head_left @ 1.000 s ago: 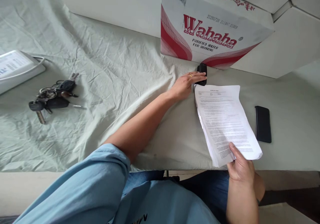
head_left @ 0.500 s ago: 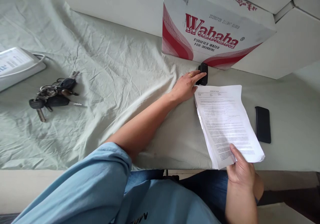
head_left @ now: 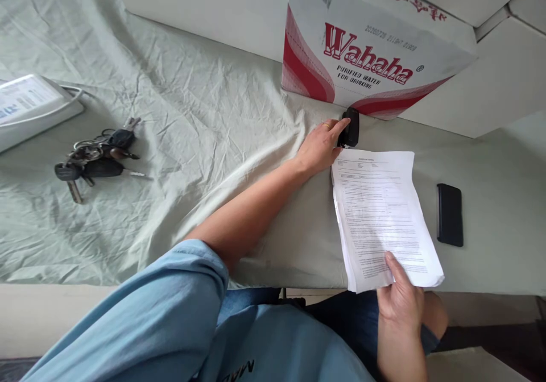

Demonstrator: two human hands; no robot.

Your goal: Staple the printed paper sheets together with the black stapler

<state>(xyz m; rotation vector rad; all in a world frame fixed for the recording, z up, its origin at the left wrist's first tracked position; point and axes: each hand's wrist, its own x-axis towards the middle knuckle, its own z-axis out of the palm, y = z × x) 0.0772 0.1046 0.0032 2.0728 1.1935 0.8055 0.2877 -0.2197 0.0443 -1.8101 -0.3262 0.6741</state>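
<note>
Left hand (head_left: pixel 319 148) laid on a small black stapler (head_left: pixel 350 134) at the papers' top corner, sheaf of papers (head_left: pixel 381 217) pinched by right hand (head_left: pixel 401 299), black phone (head_left: pixel 449 214) beside on tabletop (head_left: pixel 490 160).

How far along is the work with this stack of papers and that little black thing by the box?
Gathered: the paper stack lies squared on the table. In hand: the right hand pinches its near corner, and the left hand touches the small black object, possibly a stapler. Left: no fastening shows on the top corner.
</note>
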